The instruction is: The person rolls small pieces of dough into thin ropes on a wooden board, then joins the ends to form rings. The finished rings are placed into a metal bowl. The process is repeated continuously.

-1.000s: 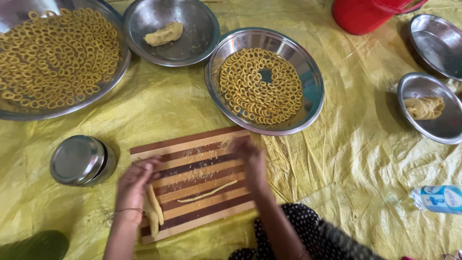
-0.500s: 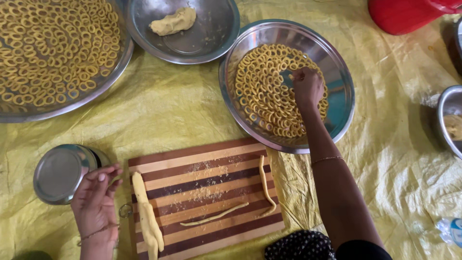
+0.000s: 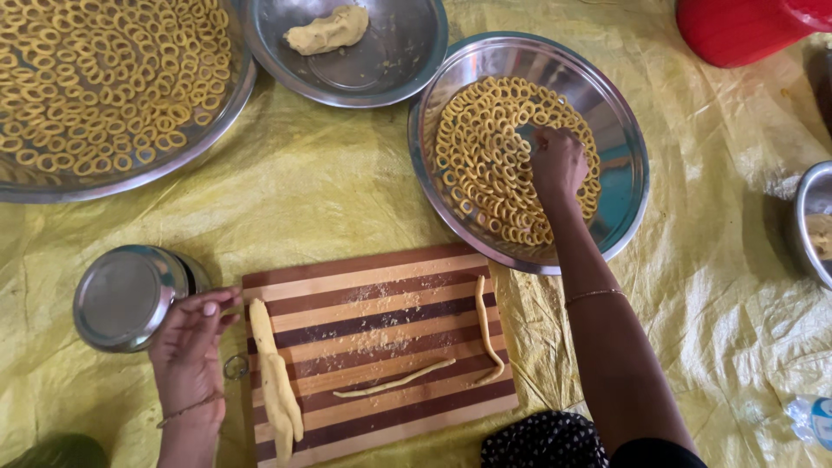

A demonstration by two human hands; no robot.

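Observation:
My right hand [image 3: 556,165] reaches into the steel plate [image 3: 624,147] of small yellow dough rings [image 3: 485,165], fingers pinched together among the rings; what it holds is hidden. My left hand [image 3: 189,342] rests at the left edge of the striped wooden board [image 3: 373,347], fingers curled, beside a thick dough roll [image 3: 273,381]. Two thin dough ropes [image 3: 394,380] lie on the board, one curved at its right side [image 3: 487,329].
A large tray full of rings [image 3: 104,78] sits at top left. A steel bowl with a dough lump [image 3: 329,30] is at top centre. A small steel tin [image 3: 130,295] stands left of the board. A red container [image 3: 745,26] and another bowl [image 3: 810,225] are at the right.
My right hand left the board and went up into the ring plate, then shifted slightly within it. My left hand stayed by the board's left edge near the thick roll.

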